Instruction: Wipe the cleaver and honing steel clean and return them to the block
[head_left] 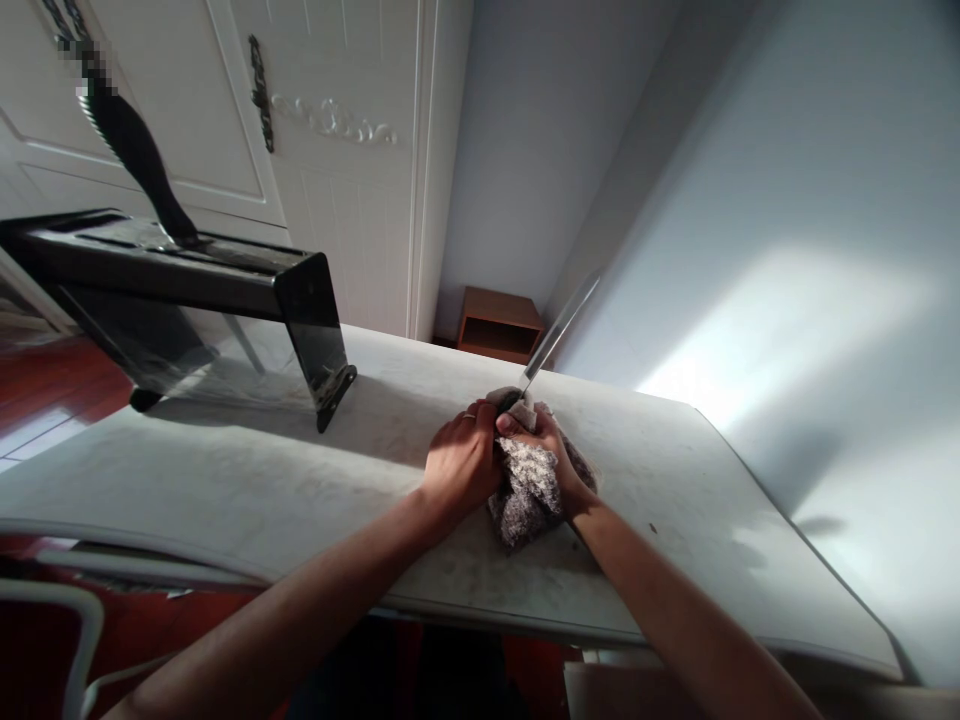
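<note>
A knife (559, 332) with a long bright blade points up and away to the right over the table's far edge. My left hand (463, 455) is closed at its handle end, where the handle is mostly hidden by fingers and cloth. My right hand (553, 448) is closed on a fuzzy grey-brown cloth (529, 490), bunched around the base of the knife and hanging down to the tabletop. Both hands are close together just above the white table (390, 400).
At the left of the table stands a black knife block (187, 275) with clear sides and a black-handled knife (135, 145) upright in it. Beyond are a white cabinet (345, 200) and a small brown shelf unit (501, 318). A pale wall (787, 200) runs along the right.
</note>
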